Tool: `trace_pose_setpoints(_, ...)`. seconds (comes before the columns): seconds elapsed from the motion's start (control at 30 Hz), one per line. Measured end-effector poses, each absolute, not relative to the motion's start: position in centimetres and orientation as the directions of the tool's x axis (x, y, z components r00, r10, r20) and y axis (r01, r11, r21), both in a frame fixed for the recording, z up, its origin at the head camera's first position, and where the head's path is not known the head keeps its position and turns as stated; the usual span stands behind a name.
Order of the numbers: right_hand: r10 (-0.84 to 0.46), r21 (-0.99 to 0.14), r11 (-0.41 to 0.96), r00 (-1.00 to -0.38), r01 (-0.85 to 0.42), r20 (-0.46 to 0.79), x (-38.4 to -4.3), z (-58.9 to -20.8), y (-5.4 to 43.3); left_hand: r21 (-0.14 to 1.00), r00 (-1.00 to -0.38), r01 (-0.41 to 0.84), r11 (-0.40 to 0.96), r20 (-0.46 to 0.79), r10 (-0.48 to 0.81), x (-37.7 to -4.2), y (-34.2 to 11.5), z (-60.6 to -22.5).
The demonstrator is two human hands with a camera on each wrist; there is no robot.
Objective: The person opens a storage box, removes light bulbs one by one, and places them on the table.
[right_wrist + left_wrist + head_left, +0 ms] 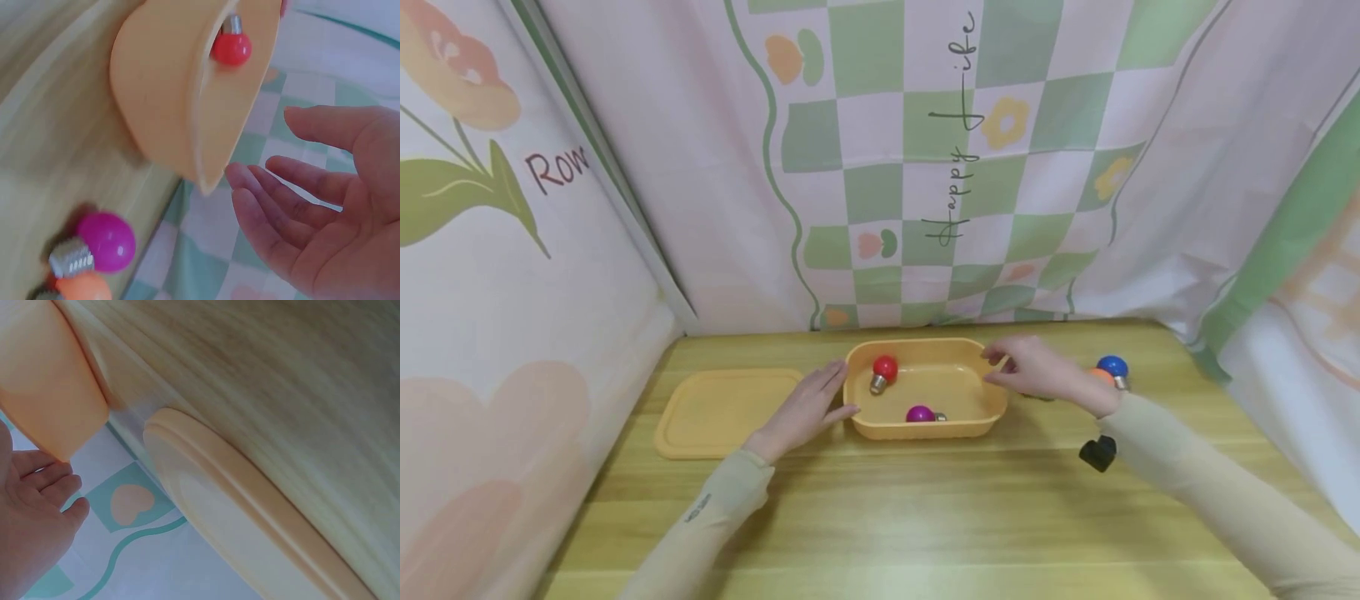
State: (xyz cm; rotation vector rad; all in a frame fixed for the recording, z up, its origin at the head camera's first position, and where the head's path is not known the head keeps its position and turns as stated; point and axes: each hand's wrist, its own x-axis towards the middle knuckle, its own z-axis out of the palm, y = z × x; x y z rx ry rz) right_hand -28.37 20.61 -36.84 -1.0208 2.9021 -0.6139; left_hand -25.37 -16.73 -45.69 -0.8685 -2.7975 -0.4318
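A yellow plastic box [925,431] stands on the table with a red bulb [885,368] and a purple bulb [920,414] inside. My left hand [801,410] rests its extended fingers against the box's left end, with the thumb at the near corner. Over the right end of the box hovers my right hand [1033,367], its fingers loosely bent and spread from the thumb. The right wrist view shows nothing in that palm, with the fingertips close to the rim. In that same view a second purple bulb [107,242] lies on the table beside an orange bulb [86,286].
Left of the box lies a flat yellow lid [715,408], partly under my left hand. A blue bulb [1112,367] sits to the right, near my right wrist. Patterned curtains [880,192] hang directly behind the table and along both sides.
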Motion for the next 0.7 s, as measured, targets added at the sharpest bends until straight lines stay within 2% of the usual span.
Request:
trace_pose_setpoints(0.1, -0.649, -0.391, 0.665, -0.752, -0.636, 0.119, -28.2, -37.2, 19.4, 0.228, -0.819, 0.569, 0.79, 0.243, 0.519, -25.3, -16.7, -45.6)
trace_pose_setpoints(0.43, -0.762, -0.552, 0.532, -0.647, -0.642, 0.018, -28.6, -39.1, 16.2, 0.238, -0.822, 0.565, 0.79, 0.24, 0.516, -25.3, -16.7, -45.6)
trace_pose_setpoints(0.7, -0.784, -0.591, 0.528, -0.618, -0.61, -0.061, -28.8, -40.1, 14.5, 0.227, -0.81, 0.58, 0.782, 0.266, 0.523, -25.4, -16.7, -45.8)
